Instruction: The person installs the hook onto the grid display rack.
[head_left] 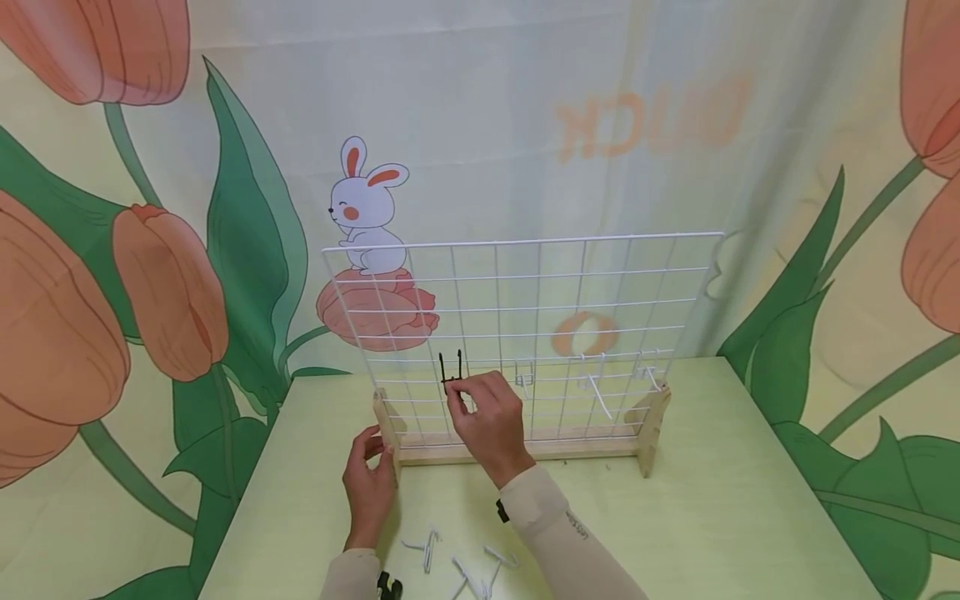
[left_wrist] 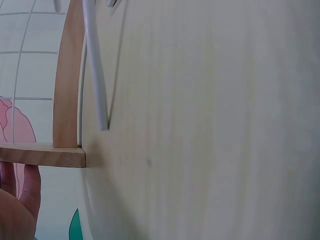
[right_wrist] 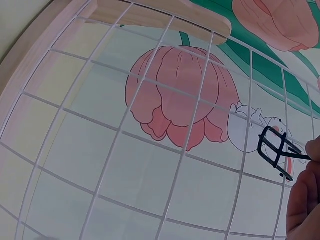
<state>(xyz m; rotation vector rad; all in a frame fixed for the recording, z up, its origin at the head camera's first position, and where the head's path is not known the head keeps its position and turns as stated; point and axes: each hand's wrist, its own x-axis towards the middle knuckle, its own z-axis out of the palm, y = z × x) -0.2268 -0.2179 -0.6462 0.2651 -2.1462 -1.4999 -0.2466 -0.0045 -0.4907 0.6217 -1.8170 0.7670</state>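
My right hand (head_left: 491, 421) pinches a black wire hook (head_left: 451, 367) between thumb and fingertips, in front of the left part of a white wire grid panel (head_left: 517, 312). In the right wrist view the black hook (right_wrist: 272, 145) shows its square frame, held apart from or close to the wires; contact cannot be told. My left hand (head_left: 369, 487) is at the rack's left wooden foot (head_left: 386, 425). Its fingers (left_wrist: 31, 187) touch the outer face of the wood in the left wrist view. White hooks (head_left: 596, 392) hang on the lower right of the grid.
Several loose white hooks (head_left: 468, 575) lie on the pale yellow-green table (head_left: 720, 517) near its front. A wooden bar (head_left: 555, 450) joins the rack's two feet. Behind stands a curtain (head_left: 480, 125) printed with tulips and a rabbit.
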